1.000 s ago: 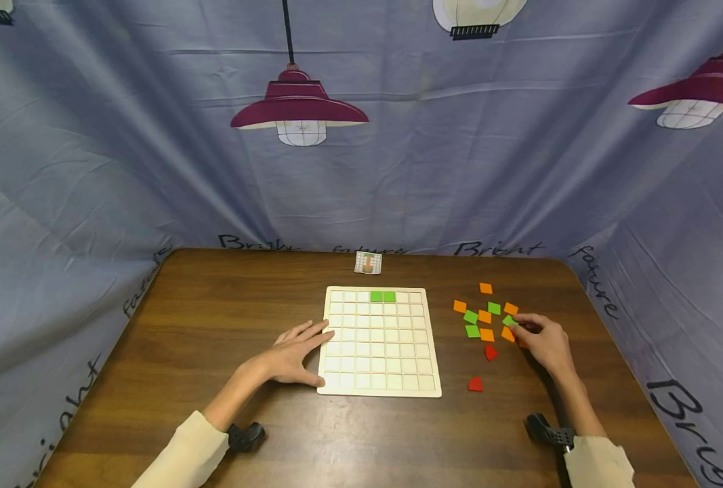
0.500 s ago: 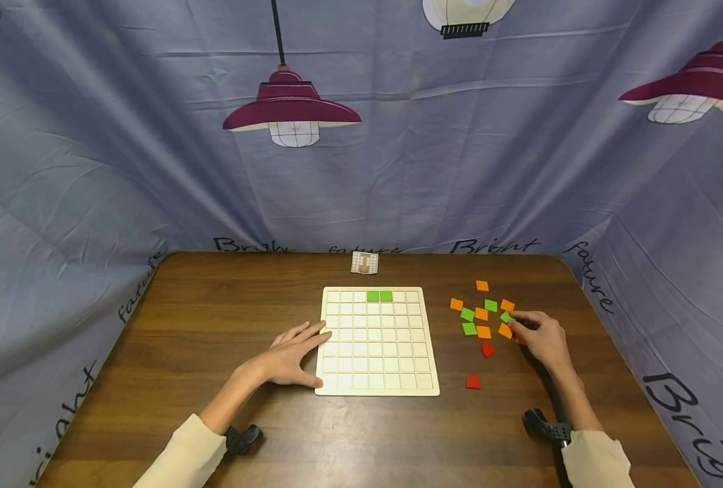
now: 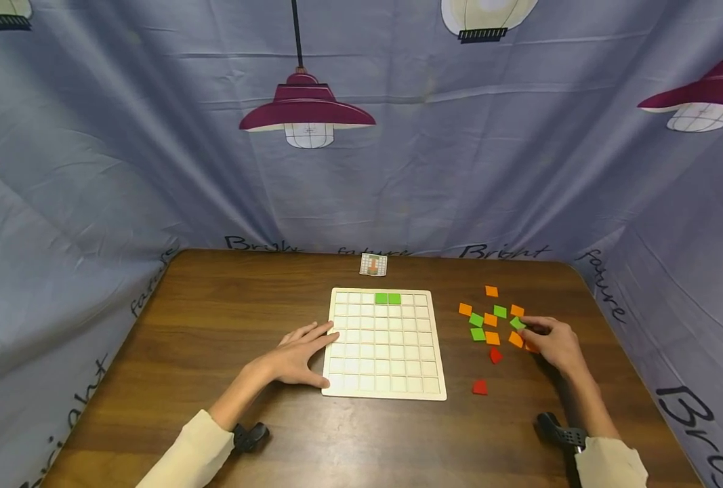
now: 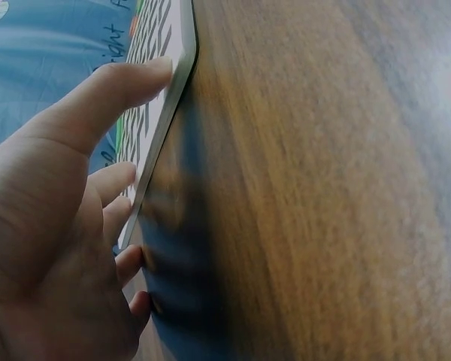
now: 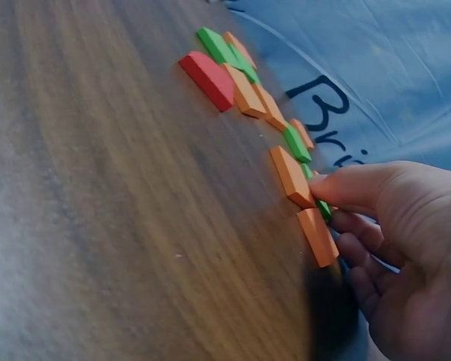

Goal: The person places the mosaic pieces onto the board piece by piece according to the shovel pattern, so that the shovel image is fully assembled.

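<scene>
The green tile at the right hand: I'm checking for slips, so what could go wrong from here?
The right hand could nudge the orange tiles lying close to the green tile. If the left hand, touching the board's left edge, shifts, the board might slide and jog the green pair in its top row.

One board (image 3: 383,346), one card (image 3: 373,264), fifteen pieces (image 3: 490,320) (seven orange (image 3: 491,291), six green (image 3: 500,312), two red (image 3: 480,388))

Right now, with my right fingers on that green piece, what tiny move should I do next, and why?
I'd probably lift the green piece straight up: your right hand seems to pinch it, orange pieces lie close by, and the board holds two green squares with room beside them.
</scene>
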The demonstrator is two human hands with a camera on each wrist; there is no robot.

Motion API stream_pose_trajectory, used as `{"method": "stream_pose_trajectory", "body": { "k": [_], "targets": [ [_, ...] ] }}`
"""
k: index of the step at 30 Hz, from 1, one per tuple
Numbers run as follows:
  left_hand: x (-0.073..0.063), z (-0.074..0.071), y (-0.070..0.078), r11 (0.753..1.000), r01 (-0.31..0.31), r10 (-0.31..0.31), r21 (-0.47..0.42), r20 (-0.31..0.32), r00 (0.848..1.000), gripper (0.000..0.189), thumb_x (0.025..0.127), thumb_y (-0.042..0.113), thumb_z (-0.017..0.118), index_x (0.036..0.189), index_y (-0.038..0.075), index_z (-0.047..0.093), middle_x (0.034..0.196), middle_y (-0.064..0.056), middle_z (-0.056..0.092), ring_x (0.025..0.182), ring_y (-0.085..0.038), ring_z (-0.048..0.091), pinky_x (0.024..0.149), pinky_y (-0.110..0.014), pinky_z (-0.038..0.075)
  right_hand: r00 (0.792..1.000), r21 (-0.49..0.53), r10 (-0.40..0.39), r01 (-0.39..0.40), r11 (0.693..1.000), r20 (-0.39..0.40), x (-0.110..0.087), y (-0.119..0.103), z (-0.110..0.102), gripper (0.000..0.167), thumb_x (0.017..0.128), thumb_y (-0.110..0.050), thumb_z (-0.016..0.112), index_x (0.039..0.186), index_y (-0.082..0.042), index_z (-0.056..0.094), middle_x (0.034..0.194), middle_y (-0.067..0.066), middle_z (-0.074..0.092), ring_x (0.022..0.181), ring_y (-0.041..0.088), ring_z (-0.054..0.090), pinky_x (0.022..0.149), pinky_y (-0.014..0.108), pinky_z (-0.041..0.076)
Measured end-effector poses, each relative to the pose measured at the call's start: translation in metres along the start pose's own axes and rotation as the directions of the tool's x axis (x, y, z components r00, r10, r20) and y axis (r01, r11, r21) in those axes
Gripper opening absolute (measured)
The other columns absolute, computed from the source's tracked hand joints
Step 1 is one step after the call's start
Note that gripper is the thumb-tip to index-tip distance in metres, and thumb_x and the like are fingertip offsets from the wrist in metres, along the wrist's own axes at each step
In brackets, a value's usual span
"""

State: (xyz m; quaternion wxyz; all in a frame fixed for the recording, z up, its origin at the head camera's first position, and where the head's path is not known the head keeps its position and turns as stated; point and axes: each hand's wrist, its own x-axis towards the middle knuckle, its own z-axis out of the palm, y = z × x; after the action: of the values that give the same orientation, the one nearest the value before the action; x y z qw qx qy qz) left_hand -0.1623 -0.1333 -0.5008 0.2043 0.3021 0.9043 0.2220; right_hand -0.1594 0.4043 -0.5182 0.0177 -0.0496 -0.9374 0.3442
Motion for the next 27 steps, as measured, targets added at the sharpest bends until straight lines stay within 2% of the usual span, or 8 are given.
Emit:
{"method": "stream_pose_trajectory", "body": {
  "k": [2, 5, 14, 17, 20, 24, 27],
  "targets": [
    [0.000, 0.001, 0.000, 1.000, 0.004, -0.004, 0.005, 0.001, 1.000, 0.094, 0.082, 0.049, 0.077, 0.158, 0.018, 0.032, 0.166, -0.003, 0.016, 0.150, -0.036, 0.011, 0.112, -0.064, 0.013, 1.000, -0.006, -0.003, 0.003, 1.000, 0.015, 0.001, 0.000, -0.002, 0.044, 0.095, -0.025, 0.069, 0.127, 0.005, 0.065, 0.118, 0.027, 0.061, 0.098, 0.035, 0.056, 0.072, 0.035, 0.047],
    [0.000, 0.000, 0.000, 1.000, 0.009, -0.009, 0.006, 0.008, 1.000, 0.094, 0.082, 0.049, 0.077, 0.158, 0.018, 0.031, 0.166, -0.002, 0.015, 0.150, -0.035, 0.011, 0.113, -0.063, 0.013, 1.000, -0.021, -0.013, 0.013, 1.000, 0.021, 0.002, 0.000, -0.003, 0.042, 0.094, -0.022, 0.070, 0.126, 0.005, 0.066, 0.115, 0.027, 0.061, 0.096, 0.035, 0.056, 0.070, 0.034, 0.046],
    [0.002, -0.001, 0.000, 1.000, 0.006, -0.006, -0.001, 0.000, 1.000, 0.094, 0.081, 0.049, 0.078, 0.158, 0.018, 0.033, 0.166, -0.002, 0.015, 0.149, -0.036, 0.012, 0.112, -0.065, 0.014, 0.999, -0.077, -0.035, 0.033, 0.997, -0.027, 0.002, 0.002, 0.001, 0.038, 0.091, -0.014, 0.070, 0.122, 0.006, 0.067, 0.111, 0.030, 0.064, 0.100, 0.043, 0.059, 0.077, 0.053, 0.049],
    [0.002, -0.001, 0.001, 1.000, 0.003, -0.003, -0.001, -0.001, 1.000, 0.094, 0.081, 0.049, 0.078, 0.158, 0.017, 0.033, 0.166, -0.003, 0.015, 0.149, -0.037, 0.012, 0.112, -0.065, 0.014, 0.999, -0.076, -0.038, 0.035, 0.996, -0.038, 0.002, 0.001, 0.002, 0.038, 0.091, -0.015, 0.070, 0.123, 0.007, 0.066, 0.112, 0.031, 0.063, 0.101, 0.044, 0.059, 0.079, 0.055, 0.048],
    [0.002, -0.001, 0.000, 1.000, -0.001, 0.001, -0.003, -0.001, 1.000, 0.094, 0.081, 0.048, 0.078, 0.158, 0.017, 0.033, 0.166, -0.003, 0.016, 0.149, -0.037, 0.012, 0.112, -0.065, 0.014, 0.997, -0.075, -0.060, 0.056, 0.996, -0.057, 0.001, -0.002, 0.002, 0.037, 0.091, -0.015, 0.071, 0.121, 0.006, 0.067, 0.112, 0.030, 0.064, 0.099, 0.042, 0.060, 0.077, 0.053, 0.049],
    [0.002, -0.001, 0.000, 1.000, -0.002, 0.002, -0.002, 0.000, 1.000, 0.095, 0.081, 0.049, 0.077, 0.158, 0.017, 0.032, 0.166, -0.004, 0.015, 0.149, -0.037, 0.011, 0.112, -0.065, 0.014, 0.990, -0.079, -0.122, 0.117, 0.990, -0.064, 0.001, -0.011, 0.000, 0.035, 0.090, -0.013, 0.071, 0.120, 0.005, 0.069, 0.111, 0.028, 0.065, 0.096, 0.038, 0.061, 0.072, 0.041, 0.049],
    [0.002, 0.000, 0.000, 1.000, -0.002, 0.002, -0.006, 0.003, 1.000, 0.095, 0.081, 0.050, 0.077, 0.158, 0.017, 0.032, 0.166, -0.004, 0.015, 0.150, -0.036, 0.011, 0.112, -0.065, 0.013, 0.985, -0.085, -0.164, 0.159, 0.984, -0.057, 0.002, -0.019, 0.000, 0.034, 0.090, -0.012, 0.070, 0.120, 0.005, 0.070, 0.114, 0.026, 0.065, 0.093, 0.035, 0.060, 0.069, 0.037, 0.048]
  ]
}}
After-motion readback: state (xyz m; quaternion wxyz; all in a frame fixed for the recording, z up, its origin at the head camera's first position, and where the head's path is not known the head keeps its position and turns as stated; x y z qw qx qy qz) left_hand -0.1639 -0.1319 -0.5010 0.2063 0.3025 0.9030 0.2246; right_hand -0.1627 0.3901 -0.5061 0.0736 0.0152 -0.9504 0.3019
